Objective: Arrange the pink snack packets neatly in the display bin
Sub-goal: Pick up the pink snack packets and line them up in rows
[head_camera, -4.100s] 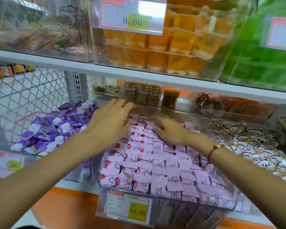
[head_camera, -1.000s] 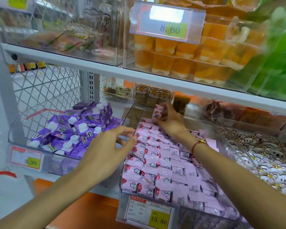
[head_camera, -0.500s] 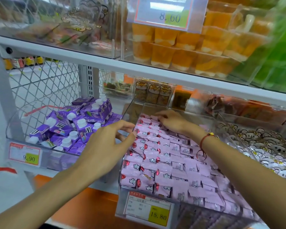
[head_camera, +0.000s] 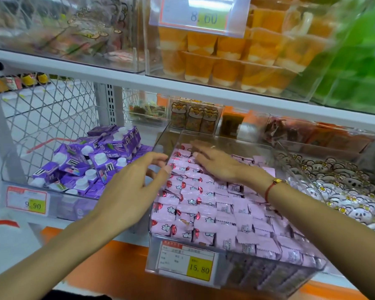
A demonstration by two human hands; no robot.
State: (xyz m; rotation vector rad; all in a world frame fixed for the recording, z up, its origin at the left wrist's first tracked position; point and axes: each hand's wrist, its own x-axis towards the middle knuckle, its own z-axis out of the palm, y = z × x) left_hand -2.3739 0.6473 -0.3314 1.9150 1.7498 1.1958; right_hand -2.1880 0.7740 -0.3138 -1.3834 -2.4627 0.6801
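right hand flat on pink packets, left hand beside

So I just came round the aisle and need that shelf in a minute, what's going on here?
A person is tidying the pink snack packets in the clear display bin. The right hand lies flat on the packets near the back of the bin, fingers straight. The left hand is open at the bin's left wall, holding nothing. The packets lie mostly in rows. Purple cartons sit in the next bin to the left.

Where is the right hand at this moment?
Head view, centre: the right hand lies flat on the pink snack packets at the display bin's back.
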